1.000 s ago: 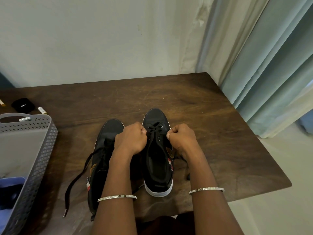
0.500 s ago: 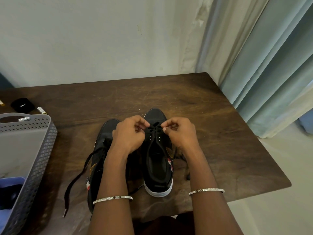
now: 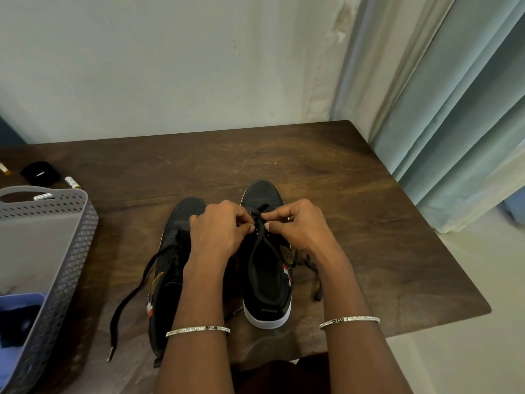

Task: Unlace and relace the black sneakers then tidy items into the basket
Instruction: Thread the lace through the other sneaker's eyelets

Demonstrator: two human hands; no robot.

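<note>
Black lace (image 3: pixel 259 223) pinched by both hands' fingers (image 3: pixel 250 227) over right sneaker (image 3: pixel 268 282).

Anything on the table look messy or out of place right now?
Only the left sneaker: its loose lace trails across the table toward the grey basket. Both hands, left and right, pinch the right sneaker's lace. Nothing looks spilled or damaged.

You have a dark scratched wooden table (image 3: pixel 326 177) pushed against a pale plastered wall (image 3: pixel 170 66), with pale blue-green pleated curtains (image 3: pixel 454 123) hanging right.
</note>
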